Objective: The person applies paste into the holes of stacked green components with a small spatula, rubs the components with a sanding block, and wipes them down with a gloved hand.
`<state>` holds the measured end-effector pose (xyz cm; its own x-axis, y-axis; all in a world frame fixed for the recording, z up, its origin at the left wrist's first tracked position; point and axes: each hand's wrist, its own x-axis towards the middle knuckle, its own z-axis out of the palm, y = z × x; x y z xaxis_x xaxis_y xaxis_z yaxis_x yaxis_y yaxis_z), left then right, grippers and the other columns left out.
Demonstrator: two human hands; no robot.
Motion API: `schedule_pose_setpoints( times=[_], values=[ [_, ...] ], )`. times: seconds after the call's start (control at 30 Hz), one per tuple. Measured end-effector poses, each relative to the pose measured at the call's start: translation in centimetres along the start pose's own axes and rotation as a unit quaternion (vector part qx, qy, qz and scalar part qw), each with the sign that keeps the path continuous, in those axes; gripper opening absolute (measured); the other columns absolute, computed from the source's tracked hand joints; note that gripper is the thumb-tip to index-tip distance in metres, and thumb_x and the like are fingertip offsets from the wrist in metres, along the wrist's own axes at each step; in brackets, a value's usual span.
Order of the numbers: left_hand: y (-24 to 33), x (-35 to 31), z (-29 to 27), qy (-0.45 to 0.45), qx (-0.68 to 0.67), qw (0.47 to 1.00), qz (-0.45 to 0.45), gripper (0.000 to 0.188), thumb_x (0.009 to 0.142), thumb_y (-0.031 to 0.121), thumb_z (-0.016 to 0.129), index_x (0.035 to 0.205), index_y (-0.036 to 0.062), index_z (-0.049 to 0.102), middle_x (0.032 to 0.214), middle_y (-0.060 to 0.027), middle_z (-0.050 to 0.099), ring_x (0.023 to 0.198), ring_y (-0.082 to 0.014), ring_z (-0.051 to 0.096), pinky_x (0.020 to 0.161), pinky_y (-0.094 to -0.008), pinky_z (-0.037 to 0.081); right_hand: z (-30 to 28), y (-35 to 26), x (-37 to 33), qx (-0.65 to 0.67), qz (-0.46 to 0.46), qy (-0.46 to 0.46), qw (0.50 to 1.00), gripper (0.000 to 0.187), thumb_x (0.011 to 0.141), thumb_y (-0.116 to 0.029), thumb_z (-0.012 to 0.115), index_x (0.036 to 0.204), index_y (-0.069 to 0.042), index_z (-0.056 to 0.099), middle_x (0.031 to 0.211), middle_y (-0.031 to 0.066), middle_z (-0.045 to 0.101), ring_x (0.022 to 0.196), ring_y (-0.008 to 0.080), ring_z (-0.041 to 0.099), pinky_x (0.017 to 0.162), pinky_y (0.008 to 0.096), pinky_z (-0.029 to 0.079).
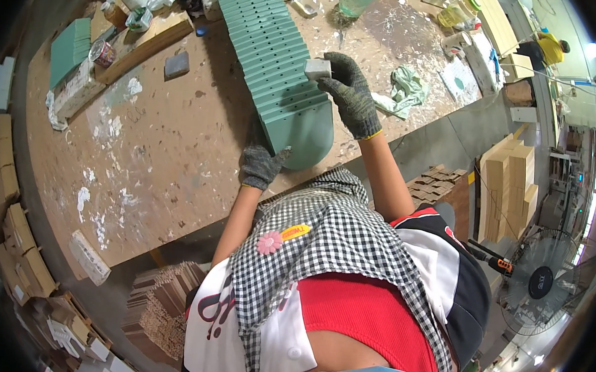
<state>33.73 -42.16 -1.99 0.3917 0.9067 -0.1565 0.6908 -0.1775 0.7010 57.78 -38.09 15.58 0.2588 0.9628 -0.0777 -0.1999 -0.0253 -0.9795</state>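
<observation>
Green boards point(300, 134) lie overlapped in a long fanned row running away from me, each showing a narrow strip with small dark holes. The nearest one shows its whole rounded end. My left hand point(263, 168), in a dark grey knit glove, grips this nearest board at its near left edge, the thumb on top and the other fingers partly hidden. Above the right side of the row, my right hand point(351, 96), gloved alike, pinches a small grey-white block point(317, 69) between thumb and fingers.
The row rests on a paint-spotted wooden table point(154, 169). A dark grey square block point(176, 65) lies to the left, near a wooden beam point(149, 48) with cups and jars. On the right are a pale green rag point(407, 90) and bottles. A fan point(541, 282) stands behind right.
</observation>
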Motion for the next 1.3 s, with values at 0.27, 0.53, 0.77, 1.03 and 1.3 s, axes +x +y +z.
schedule_pose_setpoints(
  times=[0.27,0.53,0.77,1.03,1.3],
  values=[
    [1.4,0.1,-1.3,0.046,-0.064,0.996,0.052,0.108,0.075,0.055,0.080,0.154,0.0031,0.028,0.143,-0.0244,0.052,0.126,-0.0414,0.054,0.103,-0.0444,0.047,1.1,0.5,1.3,-0.444,-0.248,-0.031,0.861,0.053,0.080,0.005,0.067,0.131,-0.005,0.057,0.121,0.0191,0.064,0.107,0.0369,0.063,0.093,0.0417,0.053],
    [1.0,0.2,-0.6,0.070,-0.030,0.995,0.058,0.114,0.072,0.057,0.082,0.155,0.0029,0.026,0.142,-0.0252,0.052,0.125,-0.0415,0.055,0.102,-0.0449,0.048,1.3,1.0,1.2,-0.499,-0.276,-0.066,0.819,0.049,0.082,0.001,0.070,0.130,-0.007,0.061,0.123,0.0165,0.065,0.108,0.0327,0.064,0.092,0.0397,0.055],
    [1.4,0.2,-0.8,0.094,-0.009,0.994,0.064,0.118,0.070,0.059,0.082,0.155,0.0005,0.024,0.136,-0.0263,0.057,0.118,-0.0433,0.059,0.098,-0.0449,0.051,1.6,1.2,1.1,-0.531,-0.278,-0.068,0.798,0.049,0.082,0.000,0.069,0.130,-0.008,0.060,0.123,0.0156,0.065,0.110,0.0347,0.064,0.096,0.0424,0.053],
    [1.3,0.3,-0.7,0.082,-0.002,0.994,0.077,0.119,0.072,0.064,0.078,0.155,-0.0006,0.023,0.146,-0.0277,0.046,0.128,-0.0429,0.052,0.104,-0.0451,0.047,1.8,0.2,1.1,-0.527,-0.283,-0.082,0.797,0.047,0.084,-0.001,0.069,0.130,-0.008,0.061,0.122,0.0159,0.066,0.110,0.0356,0.064,0.095,0.0411,0.053],
    [1.6,0.4,-0.7,0.064,-0.001,0.996,0.060,0.121,0.072,0.067,0.077,0.155,-0.0017,0.021,0.146,-0.0281,0.047,0.126,-0.0426,0.054,0.103,-0.0448,0.047,1.3,0.3,1.6,-0.537,-0.299,-0.072,0.785,0.046,0.084,-0.001,0.067,0.130,-0.009,0.061,0.124,0.0165,0.066,0.111,0.0355,0.063,0.094,0.0417,0.053]
  ],
)
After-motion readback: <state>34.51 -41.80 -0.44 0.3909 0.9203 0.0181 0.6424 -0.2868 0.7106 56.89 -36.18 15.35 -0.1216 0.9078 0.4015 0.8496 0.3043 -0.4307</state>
